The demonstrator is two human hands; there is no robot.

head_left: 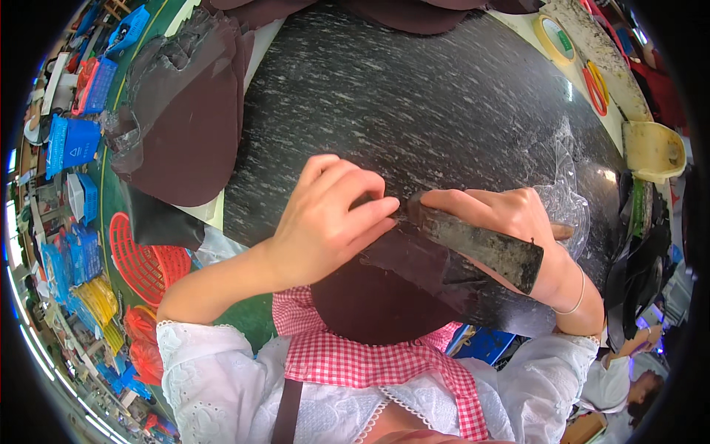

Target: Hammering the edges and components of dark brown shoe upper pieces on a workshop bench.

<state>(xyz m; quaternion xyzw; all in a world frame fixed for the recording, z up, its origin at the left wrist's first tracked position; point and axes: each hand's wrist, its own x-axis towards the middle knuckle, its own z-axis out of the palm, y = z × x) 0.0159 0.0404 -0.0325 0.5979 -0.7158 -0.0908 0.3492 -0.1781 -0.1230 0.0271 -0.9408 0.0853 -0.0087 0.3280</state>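
Note:
A dark brown sheet piece (384, 296) with a rounded near edge lies in front of me, overhanging the table toward my apron. My left hand (333, 214) is closed in a pinch at its far edge; what the fingertips hold is hidden. In my right hand (510, 211) is a hammer (488, 251) with a long, worn, dark metal head slanting across the sheet. The end of its wooden handle shows beyond the hand. Both hands nearly meet over the sheet's far edge.
Stacked brown pieces (185, 126) with clear film lie at the left, and more brown pieces (414, 15) at the far edge. Crumpled clear film (566, 192) rests on the speckled black tabletop (414, 96). A tape roll (555, 37) and a yellowish tub (654, 150) are at right.

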